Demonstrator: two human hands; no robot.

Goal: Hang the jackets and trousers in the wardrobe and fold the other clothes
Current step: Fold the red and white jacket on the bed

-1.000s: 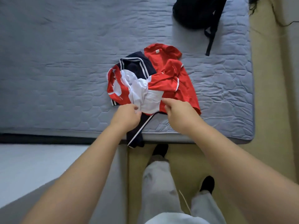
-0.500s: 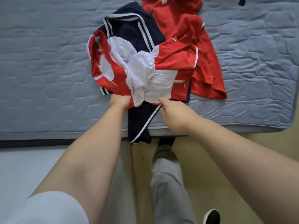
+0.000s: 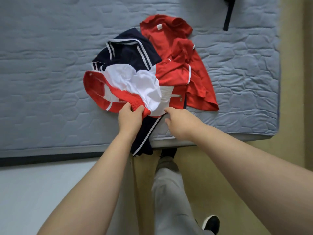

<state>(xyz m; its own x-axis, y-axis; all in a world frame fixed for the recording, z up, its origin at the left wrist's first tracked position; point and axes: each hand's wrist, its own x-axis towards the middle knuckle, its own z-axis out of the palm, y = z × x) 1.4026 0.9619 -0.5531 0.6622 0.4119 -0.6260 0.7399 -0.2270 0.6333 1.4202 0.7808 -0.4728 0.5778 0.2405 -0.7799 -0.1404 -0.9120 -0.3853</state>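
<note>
As jacket (image 3: 135, 85) lies crumpled atop navy trousers (image 3: 132, 55) near front edge of bed (image 3: 42, 65), I judge it light, limp, lining slippery; best hold is elastic hem. Left grip (image 3: 130, 116) curled round that hem; right grip (image 3: 179, 122) spread, fingertip touching hem, holding nothing.

Both bare forearms stretched forward, left hand (image 3: 131, 116) gripping jacket (image 3: 144, 87) hem, right hand (image 3: 181, 123) knuckles up, index finger extended
</note>
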